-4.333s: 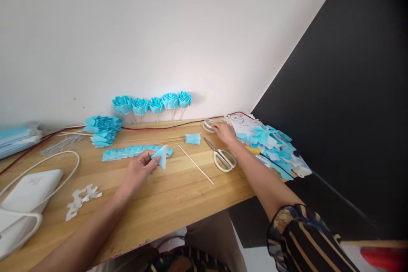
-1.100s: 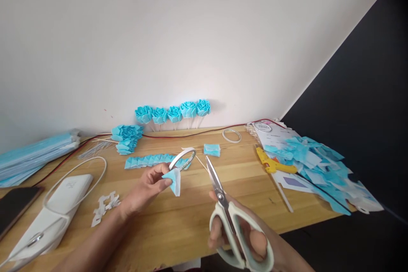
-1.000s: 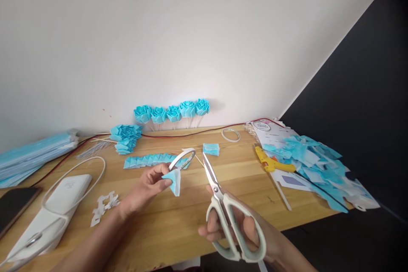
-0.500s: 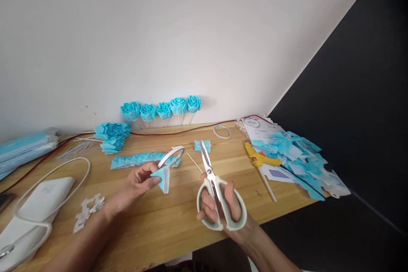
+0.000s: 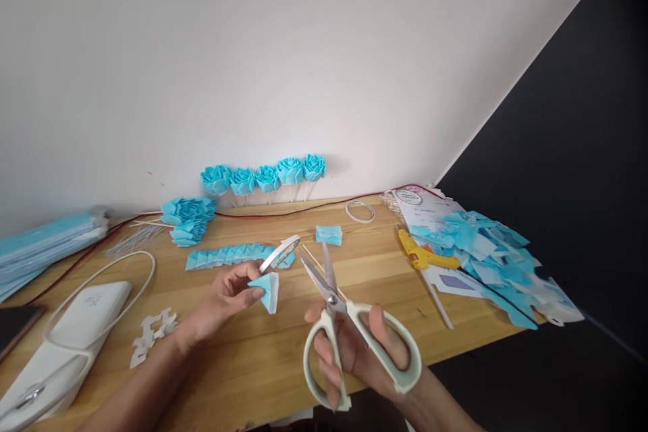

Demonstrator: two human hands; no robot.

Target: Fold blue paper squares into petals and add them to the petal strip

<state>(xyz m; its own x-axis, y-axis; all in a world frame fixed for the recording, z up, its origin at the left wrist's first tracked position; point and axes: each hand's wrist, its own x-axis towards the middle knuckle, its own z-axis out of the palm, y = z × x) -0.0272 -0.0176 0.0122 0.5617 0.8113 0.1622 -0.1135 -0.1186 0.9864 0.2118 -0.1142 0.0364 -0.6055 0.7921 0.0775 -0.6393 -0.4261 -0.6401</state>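
Between the thumb and fingers of my left hand (image 5: 230, 297) is a small folded blue piece of fabric (image 5: 268, 291) with a white edge. The same hand holds a narrow roll of white tape (image 5: 276, 255), tilted up above the fabric. My right hand (image 5: 354, 344) has its thumb and fingers through the handles of a pair of scissors (image 5: 332, 300). The blades are spread and point away from me, to the right of the fabric and apart from it. Beyond my left hand lies a row of folded blue pieces (image 5: 227, 256).
Blue fabric roses (image 5: 267, 177) on sticks lean against the wall, with more blue flowers (image 5: 190, 219) to their left. A yellow glue gun (image 5: 422, 253) lies beside blue scraps (image 5: 486, 250) on the right. A white power bank (image 5: 94, 324) with a cable is on the left.
The scissors have opened; their blades were nearly together before. My right hand has come a little lower and nearer. The whole view has shifted slightly.
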